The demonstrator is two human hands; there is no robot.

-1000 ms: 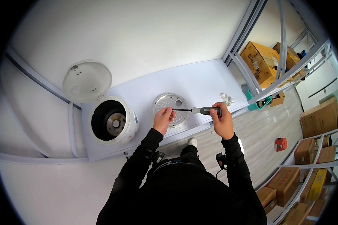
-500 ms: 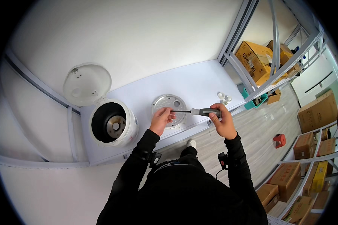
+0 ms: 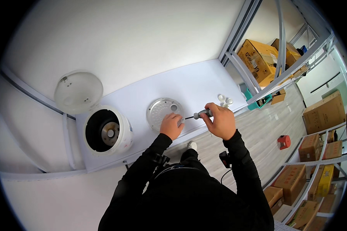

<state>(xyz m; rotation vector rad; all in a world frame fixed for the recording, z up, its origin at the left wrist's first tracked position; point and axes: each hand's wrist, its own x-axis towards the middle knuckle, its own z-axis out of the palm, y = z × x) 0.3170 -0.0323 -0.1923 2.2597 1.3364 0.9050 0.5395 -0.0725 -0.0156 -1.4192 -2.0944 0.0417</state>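
My right hand (image 3: 220, 122) is closed around the grey handle of a screwdriver (image 3: 197, 115). The dark shaft points left, its tip near the right edge of a round, light metal plate (image 3: 155, 111). That plate has a pattern of small holes and one larger opening. Over the plate's near right edge sits my left hand (image 3: 171, 126), fingers bent together close to the screwdriver tip; what they pinch, if anything, is hidden. Left of the plate stands a white cylindrical appliance (image 3: 124, 134), its lid (image 3: 79, 91) raised, with a dark inside and a metal disc at the bottom.
Several small white bottles (image 3: 225, 101) stand near the right end of the white table (image 3: 196, 82). Beyond it are a metal frame, a yellow carton (image 3: 258, 61) and a teal crate (image 3: 254, 103). A red object (image 3: 284, 142) lies on the floor by shelves of cartons.
My right hand has moved slightly left with the screwdriver. My left hand has come away from the shaft and down onto the plate's near right edge. The view has shifted a little.
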